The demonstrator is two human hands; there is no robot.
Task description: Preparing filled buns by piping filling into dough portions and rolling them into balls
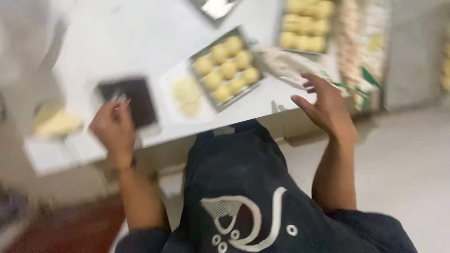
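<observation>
Left hand (114, 129), fingers bunched, touches a flat black square scale (127, 102); right hand (326, 110), fingers spread, hovers near clear plastic packaging (286, 65) at the white desk's (117, 37) near edge.

Single head-worn view, looking steeply down over the wearer's dark apron (243, 187) onto a white table (117, 37) close in front. Frame is tilted and motion-blurred. Both forearms enter from below; floor (403, 164) shows at right.

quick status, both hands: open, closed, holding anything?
Left hand: over the dark square tray; grip too blurred to tell.
Right hand: open, fingers spread, holding nothing.
</observation>
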